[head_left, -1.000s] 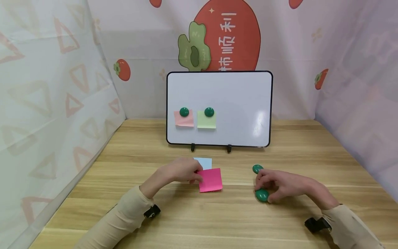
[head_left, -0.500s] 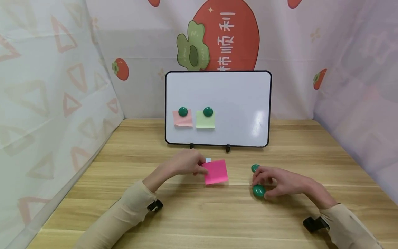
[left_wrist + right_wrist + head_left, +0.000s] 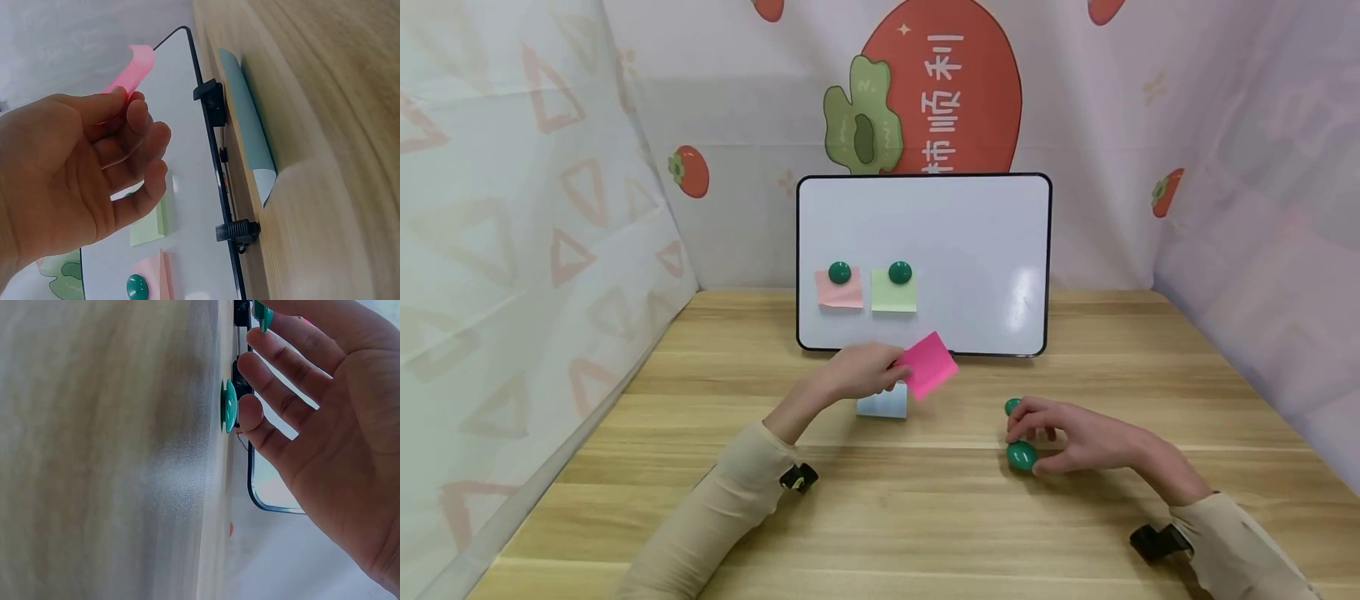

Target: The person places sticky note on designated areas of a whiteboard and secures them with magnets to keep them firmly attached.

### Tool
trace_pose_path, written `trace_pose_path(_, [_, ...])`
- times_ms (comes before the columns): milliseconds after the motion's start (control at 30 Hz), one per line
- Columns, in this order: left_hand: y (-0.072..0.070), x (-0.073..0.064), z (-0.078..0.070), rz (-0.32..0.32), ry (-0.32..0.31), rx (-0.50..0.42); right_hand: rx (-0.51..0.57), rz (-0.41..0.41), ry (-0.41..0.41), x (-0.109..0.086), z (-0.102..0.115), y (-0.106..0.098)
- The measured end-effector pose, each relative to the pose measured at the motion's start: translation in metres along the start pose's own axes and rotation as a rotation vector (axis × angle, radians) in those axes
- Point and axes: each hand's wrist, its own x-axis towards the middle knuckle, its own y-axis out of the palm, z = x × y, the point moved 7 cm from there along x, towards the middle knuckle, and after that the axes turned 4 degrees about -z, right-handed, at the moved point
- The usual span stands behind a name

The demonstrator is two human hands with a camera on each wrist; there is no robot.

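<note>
My left hand (image 3: 867, 371) pinches a bright pink sticky note (image 3: 931, 367) between thumb and fingers, in front of the whiteboard's lower edge. In the left wrist view the note (image 3: 136, 67) curls up at its far end. Below that hand a light blue sticky note (image 3: 882, 405) lies on the table, its edge curled. My right hand (image 3: 1078, 437) holds a round green magnet (image 3: 1021, 456) between thumb and fingertips; the right wrist view shows this magnet (image 3: 262, 317) off the tabletop. Another green magnet (image 3: 1012, 406) lies on the table beyond the fingers, partly hidden by them.
A black-framed whiteboard (image 3: 985, 242) stands on black feet at the back of the wooden table (image 3: 880, 517). On it, green magnets hold a pale pink note (image 3: 839, 293) and a pale green note (image 3: 893, 297). Printed cloth (image 3: 737, 92) hangs behind and at both sides.
My left hand has lifted the bright pink note up toward the whiteboard and turned it, uncovering the blue note. The right hand has shifted slightly left and away with its magnet.
</note>
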Motion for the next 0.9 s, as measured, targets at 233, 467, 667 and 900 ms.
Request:
trace_pose_path(233, [-0.006, 0.007, -0.002, -0.008, -0.015, -0.001, -0.024, -0.018, 0.011, 0.000, 0.003, -0.003])
trace_pose_path(467, [-0.019, 0.017, -0.005, -0.027, 0.010, 0.035, -0.094, -0.090, 0.004, 0.001, 0.007, -0.009])
trace_pose_path(667, [-0.030, 0.034, -0.007, -0.042, 0.034, 0.055, -0.202, -0.203, -0.051, 0.004, 0.012, -0.018])
trace_pose_path(900, [-0.046, 0.051, -0.016, -0.062, 0.030, 0.022, -0.316, -0.290, -0.087, 0.014, 0.017, -0.027])
